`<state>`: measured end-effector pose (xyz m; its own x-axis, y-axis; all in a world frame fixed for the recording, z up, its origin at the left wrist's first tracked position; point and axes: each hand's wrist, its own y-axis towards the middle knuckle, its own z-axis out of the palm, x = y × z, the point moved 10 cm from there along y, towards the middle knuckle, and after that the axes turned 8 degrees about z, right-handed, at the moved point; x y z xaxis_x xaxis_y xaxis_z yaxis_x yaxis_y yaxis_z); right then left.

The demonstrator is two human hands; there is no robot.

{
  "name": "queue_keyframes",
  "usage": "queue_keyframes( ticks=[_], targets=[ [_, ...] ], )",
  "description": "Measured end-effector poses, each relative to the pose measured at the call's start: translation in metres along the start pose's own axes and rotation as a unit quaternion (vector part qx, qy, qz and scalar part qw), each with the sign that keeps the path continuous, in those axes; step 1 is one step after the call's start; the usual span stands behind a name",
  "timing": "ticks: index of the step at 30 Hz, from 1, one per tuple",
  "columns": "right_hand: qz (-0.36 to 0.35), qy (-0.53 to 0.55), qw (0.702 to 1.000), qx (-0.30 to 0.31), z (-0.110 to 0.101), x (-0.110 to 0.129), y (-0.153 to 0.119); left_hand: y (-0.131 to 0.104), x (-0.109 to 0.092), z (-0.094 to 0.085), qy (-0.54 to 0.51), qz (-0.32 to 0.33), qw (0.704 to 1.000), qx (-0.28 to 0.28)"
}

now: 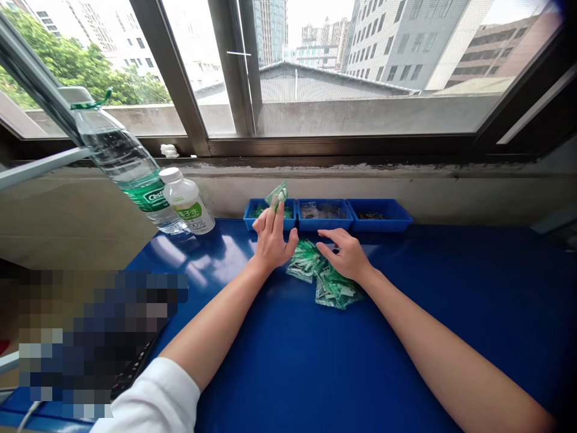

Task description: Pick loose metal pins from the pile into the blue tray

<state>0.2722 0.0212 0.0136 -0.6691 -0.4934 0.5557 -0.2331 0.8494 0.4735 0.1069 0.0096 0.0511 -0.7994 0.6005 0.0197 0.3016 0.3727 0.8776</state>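
- Left hand [271, 243] pinches a small bag [280, 191] at twelve o'clock, apparently mid-transfer; next likely calls for steady finger release.
- Right hand [348, 255], fingers parted, overlaps green bags [334, 291].

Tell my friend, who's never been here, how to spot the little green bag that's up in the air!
Start at the big window; below it is the blue table, with three blue bins along its back. At the left-end bin, the left hand holds the small green bag. Only that one is held up; the green bags on the table lie by the right hand.
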Motion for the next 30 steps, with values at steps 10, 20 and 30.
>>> queue_keyframes(
  ticks=[10, 20, 30],
  targets=[
    [0.003, -0.001, 1.0, 0.013, 0.003, -0.001, 0.001, -0.008, 0.042, 0.016, 0.07, -0.204, 0.967, 0.132],
    [-0.002, 0.005, 1.0, 0.013, 0.001, 0.002, 0.0, -0.014, 0.044, 0.027, 0.097, -0.23, 0.948, 0.199],
    [0.009, 0.001, 1.0, 0.021, 0.003, 0.001, 0.001, -0.015, 0.043, 0.029, 0.076, -0.227, 0.951, 0.198]
  ],
)
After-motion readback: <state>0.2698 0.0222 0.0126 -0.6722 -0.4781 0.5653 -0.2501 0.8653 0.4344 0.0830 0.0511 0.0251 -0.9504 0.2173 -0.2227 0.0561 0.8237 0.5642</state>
